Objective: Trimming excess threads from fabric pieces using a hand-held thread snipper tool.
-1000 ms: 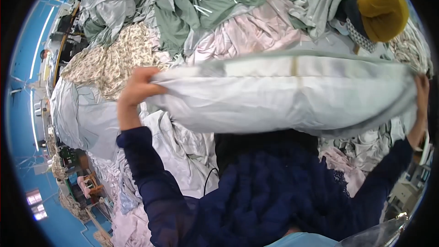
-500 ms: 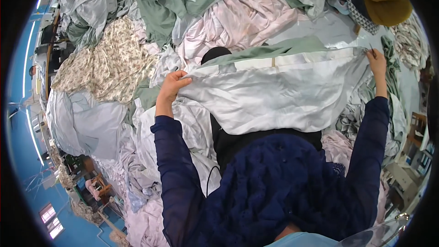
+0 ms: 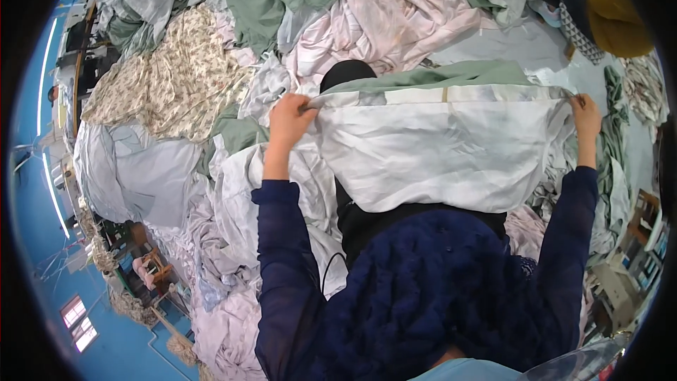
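Observation:
A white and pale grey cloth [image 3: 430,152] is spread across my lap, its hemmed far edge stretched nearly straight between my hands. My left hand [image 3: 288,127] is closed on the left end of that edge, knuckles up. At the other end, my right hand [image 3: 587,117] pinches the corner; a small dark thing shows by its fingertips, too small to name. A narrow tan mark [image 3: 445,94] crosses the hem near its middle. Beyond the hem lies a green fabric [image 3: 451,75], partly covered by the white cloth.
Heaped fabrics surround me: a floral cream piece [image 3: 166,81], a pink pile [image 3: 384,17], green cloth [image 3: 257,3] and a grey sheet [image 3: 141,169]. Another person in a mustard garment [image 3: 619,17] sits at the far right. A blue wall [image 3: 42,261] stands on the left.
My left hand has turned knuckles up at its end of the hem. My right hand has come slightly nearer to me. The hem looks straighter and the cloth flatter. The view has shifted a little.

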Motion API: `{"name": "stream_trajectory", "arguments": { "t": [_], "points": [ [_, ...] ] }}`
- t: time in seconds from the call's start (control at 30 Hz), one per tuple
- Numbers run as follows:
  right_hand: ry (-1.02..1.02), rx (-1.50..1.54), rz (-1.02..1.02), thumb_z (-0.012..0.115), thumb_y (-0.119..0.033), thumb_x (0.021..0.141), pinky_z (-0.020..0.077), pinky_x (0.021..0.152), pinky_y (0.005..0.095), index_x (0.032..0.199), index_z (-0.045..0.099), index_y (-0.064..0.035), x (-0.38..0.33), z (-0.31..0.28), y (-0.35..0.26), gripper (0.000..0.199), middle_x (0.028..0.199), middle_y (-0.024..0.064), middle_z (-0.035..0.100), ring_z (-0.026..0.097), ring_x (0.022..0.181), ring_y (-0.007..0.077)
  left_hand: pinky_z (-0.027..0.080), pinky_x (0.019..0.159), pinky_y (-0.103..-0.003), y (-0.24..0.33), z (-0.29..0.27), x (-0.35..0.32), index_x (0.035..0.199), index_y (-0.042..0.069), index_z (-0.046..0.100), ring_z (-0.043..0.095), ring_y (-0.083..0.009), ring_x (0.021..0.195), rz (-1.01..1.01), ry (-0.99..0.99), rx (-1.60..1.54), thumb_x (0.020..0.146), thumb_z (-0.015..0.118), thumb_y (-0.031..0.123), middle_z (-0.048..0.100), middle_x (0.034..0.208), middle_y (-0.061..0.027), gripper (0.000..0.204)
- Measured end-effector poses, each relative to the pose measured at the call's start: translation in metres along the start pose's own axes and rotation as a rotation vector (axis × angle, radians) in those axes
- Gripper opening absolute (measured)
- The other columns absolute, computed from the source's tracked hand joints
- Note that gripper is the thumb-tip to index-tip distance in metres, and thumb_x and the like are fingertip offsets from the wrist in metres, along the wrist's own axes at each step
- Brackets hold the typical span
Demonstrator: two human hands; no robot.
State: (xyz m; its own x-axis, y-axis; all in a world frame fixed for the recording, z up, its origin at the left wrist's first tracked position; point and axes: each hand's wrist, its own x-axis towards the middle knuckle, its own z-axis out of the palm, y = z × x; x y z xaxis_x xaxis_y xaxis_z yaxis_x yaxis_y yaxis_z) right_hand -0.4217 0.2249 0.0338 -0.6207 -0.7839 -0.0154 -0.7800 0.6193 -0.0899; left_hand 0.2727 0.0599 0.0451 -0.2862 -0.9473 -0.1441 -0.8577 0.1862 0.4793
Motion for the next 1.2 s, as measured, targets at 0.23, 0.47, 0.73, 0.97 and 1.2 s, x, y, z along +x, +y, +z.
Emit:
{"name": "stream_trajectory", "arguments": {
  "t": [0.23,0.47,0.73,0.97,1.2],
  "points": [
    [0.295,0.594,-0.296,0.066,-0.005,0.089,0.0512,0.076,0.0275,0.106,0.068,-0.0050,-0.082,-0.069,-0.180,0.018,0.095,0.0098,0.070,0.067,0.082,0.0174,0.047,0.086,-0.041,0.131,0.009,-0.019,0.109,0.003,0.065,0.056,-0.0326,0.103,0.478,0.296,-0.145,0.068,0.076,0.006,0.059,0.111,-0.0136,0.042],
    [-0.229,0.912,-0.743,0.067,0.004,0.083,0.0488,0.069,0.0264,0.101,0.066,-0.0028,-0.129,-0.045,-0.295,0.019,0.090,0.0075,0.067,0.063,0.077,0.0153,0.050,0.070,-0.038,0.114,0.039,-0.013,0.090,0.009,0.069,0.060,-0.0249,0.086,0.510,0.094,-0.041,0.067,0.078,0.011,0.061,0.093,-0.0030,0.024],
    [-0.363,0.923,-0.678,0.064,0.003,0.085,0.0496,0.068,0.0263,0.100,0.066,0.0027,-0.114,0.012,-0.310,0.016,0.086,0.0094,0.068,0.065,0.076,0.0148,0.049,0.062,-0.032,0.096,0.041,-0.008,0.083,0.004,0.068,0.062,-0.0242,0.070,0.481,0.203,-0.387,0.076,0.071,0.000,0.065,0.083,-0.0072,0.009],
    [-0.322,0.934,-0.657,0.066,0.000,0.082,0.0483,0.063,0.0316,0.097,0.066,-0.0004,-0.114,0.012,-0.316,0.015,0.082,0.0111,0.067,0.063,0.068,0.0226,0.044,0.056,-0.023,0.096,0.037,-0.016,0.084,0.001,0.063,0.056,-0.0108,0.063,0.006,0.176,-0.885,0.091,0.062,0.002,0.067,0.085,-0.0059,0.007],
    [-0.353,0.878,-0.700,0.063,0.002,0.085,0.0480,0.063,0.0267,0.100,0.066,0.0015,-0.113,0.010,-0.313,0.016,0.084,0.0088,0.068,0.062,0.069,0.0151,0.041,0.051,-0.020,0.120,0.018,-0.012,0.087,0.003,0.056,0.053,-0.0058,0.054,-0.128,-0.069,-1.272,0.098,0.054,0.005,0.072,0.094,-0.0097,0.011]
  ]
}}
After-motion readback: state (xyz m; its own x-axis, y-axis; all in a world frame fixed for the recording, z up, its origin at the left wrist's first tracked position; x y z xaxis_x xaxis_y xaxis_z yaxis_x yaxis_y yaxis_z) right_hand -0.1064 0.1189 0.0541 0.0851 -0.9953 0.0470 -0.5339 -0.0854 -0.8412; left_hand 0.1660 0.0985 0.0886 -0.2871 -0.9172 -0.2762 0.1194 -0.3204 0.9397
